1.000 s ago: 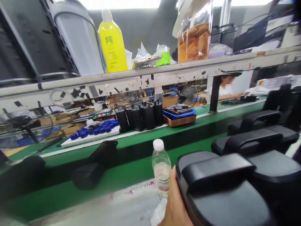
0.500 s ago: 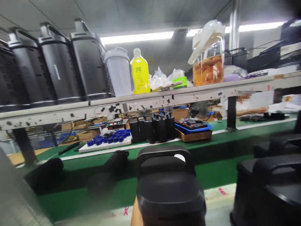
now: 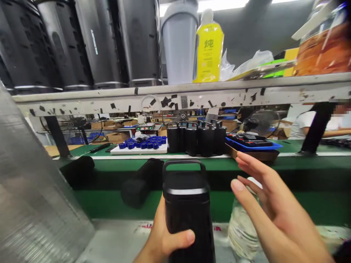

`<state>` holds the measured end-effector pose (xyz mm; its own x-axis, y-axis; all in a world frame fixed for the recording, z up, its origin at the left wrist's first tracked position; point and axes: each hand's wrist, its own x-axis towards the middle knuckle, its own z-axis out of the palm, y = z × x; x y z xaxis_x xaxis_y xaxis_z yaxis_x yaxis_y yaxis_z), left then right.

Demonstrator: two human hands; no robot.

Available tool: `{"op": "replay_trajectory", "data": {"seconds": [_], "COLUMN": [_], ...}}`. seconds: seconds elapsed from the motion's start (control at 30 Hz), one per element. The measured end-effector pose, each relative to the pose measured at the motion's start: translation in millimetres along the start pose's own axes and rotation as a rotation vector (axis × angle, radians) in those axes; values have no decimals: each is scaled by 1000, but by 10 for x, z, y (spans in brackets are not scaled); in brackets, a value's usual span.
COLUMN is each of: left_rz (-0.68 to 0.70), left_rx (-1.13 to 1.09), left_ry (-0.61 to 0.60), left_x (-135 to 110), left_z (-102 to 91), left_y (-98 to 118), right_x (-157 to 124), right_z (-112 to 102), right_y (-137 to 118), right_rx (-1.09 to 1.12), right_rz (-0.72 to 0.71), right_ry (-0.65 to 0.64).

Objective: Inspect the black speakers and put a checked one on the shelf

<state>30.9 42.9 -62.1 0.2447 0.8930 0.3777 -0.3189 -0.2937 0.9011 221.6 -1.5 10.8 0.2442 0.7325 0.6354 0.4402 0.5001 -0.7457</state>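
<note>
A black case with a loop handle on top [image 3: 189, 212] stands upright at the lower middle, and my left hand [image 3: 167, 233] wraps round its side with the thumb across the front. To its right my right hand [image 3: 274, 215] is raised with fingers apart and nothing in it. Behind that hand stands a clear jar with pale contents [image 3: 242, 226], partly hidden. The bottom of the case runs out of view.
Two dark pieces, one black [image 3: 141, 182], lie on the green bench [image 3: 120, 215]. Behind are blue caps [image 3: 148, 143], black handled cases [image 3: 192, 138] and a blue tray [image 3: 255, 144]. The shelf [image 3: 120, 104] carries a yellow bottle [image 3: 210, 51]. A person's arm [image 3: 337, 132] shows far right.
The view has shifted left and closer. The case in my left hand now stands more upright and shows its front. My right hand has come into view; the black cases at right have left it.
</note>
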Motion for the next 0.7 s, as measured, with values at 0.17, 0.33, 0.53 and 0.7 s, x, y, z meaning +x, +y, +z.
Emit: {"op": "replay_trajectory", "data": {"seconds": [0.17,0.33,0.53,0.7], "left_rz": [15,60,173,279], "left_rx": [-103,-160,76,165], "left_ry": [-19,-102,-32,-99], "left_x": [34,42,-62,-89], "left_z": [27,17,81,-31], "left_y": [35,14,-24,-86], "right_x": [102,58,26,69], "right_z": [357,521,360,122], "right_y": [253,156,16,29], "right_rx": [399,624,584,524], "right_rz": [448,466,425,409], "right_ry": [-320,-499,-548,-732]}}
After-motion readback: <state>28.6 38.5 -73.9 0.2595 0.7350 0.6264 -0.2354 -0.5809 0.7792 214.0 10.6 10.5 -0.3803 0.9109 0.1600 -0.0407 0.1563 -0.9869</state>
